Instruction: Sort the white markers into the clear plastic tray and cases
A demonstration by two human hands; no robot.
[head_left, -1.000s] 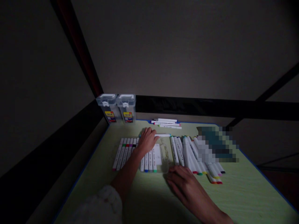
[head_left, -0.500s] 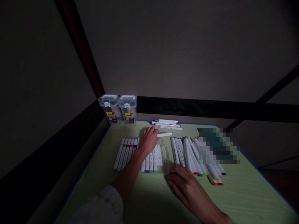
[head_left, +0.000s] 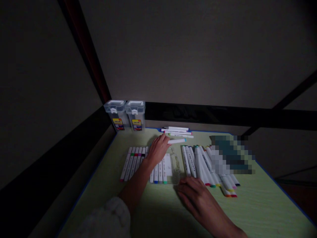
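My left hand (head_left: 158, 148) reaches over a clear plastic case (head_left: 170, 167) and its fingers are closed on a white marker with a teal cap (head_left: 178, 141), held just above the table. A row of white markers (head_left: 135, 162) lies left of that hand, and more of them lie in the case under it. My right hand (head_left: 195, 195) rests flat on the green table (head_left: 260, 205) at the case's near right corner, fingers stretched out and holding nothing.
A fanned group of white markers (head_left: 203, 163) lies right of the case. A few markers (head_left: 177, 131) lie at the back edge. Two clear lidded boxes (head_left: 127, 114) stand in the back left corner. A pixelated patch (head_left: 231, 153) covers something at the right.
My left hand has lifted the teal-capped marker slightly and carried it right and toward the back. My right hand has stayed where it was.
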